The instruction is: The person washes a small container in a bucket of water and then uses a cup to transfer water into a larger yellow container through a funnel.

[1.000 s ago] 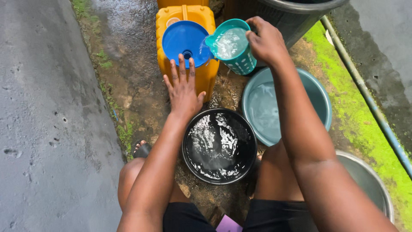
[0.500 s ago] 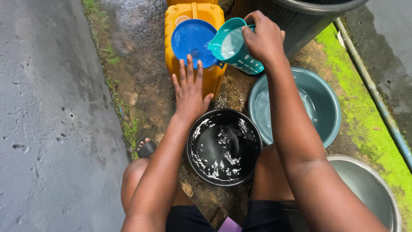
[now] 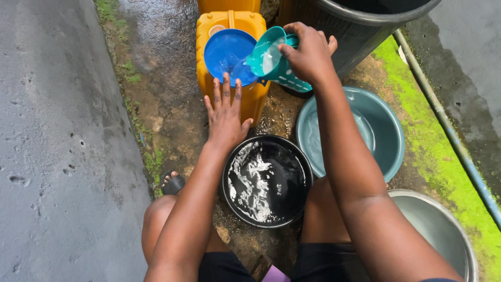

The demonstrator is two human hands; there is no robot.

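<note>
My right hand [image 3: 309, 52] grips a teal plastic jug [image 3: 273, 58] tilted steeply to the left, its spout over a blue funnel [image 3: 227, 49]. The funnel sits on top of a yellow jerrycan [image 3: 250, 96]. Water lies in the funnel. My left hand [image 3: 224, 115] rests flat with fingers spread against the front of the jerrycan, just below the funnel. A black bucket [image 3: 267, 180] of rippling water stands between my knees.
A teal basin [image 3: 386, 130] holding water sits to the right of the bucket. A metal basin [image 3: 443, 230] is at the lower right, a large dark drum [image 3: 365, 26] behind. Wet concrete lies left, mossy ground and a pipe [image 3: 443, 125] right.
The jug has tipped further over the funnel and holds less water. The water in the black bucket keeps rippling. My left hand stays on the jerrycan.
</note>
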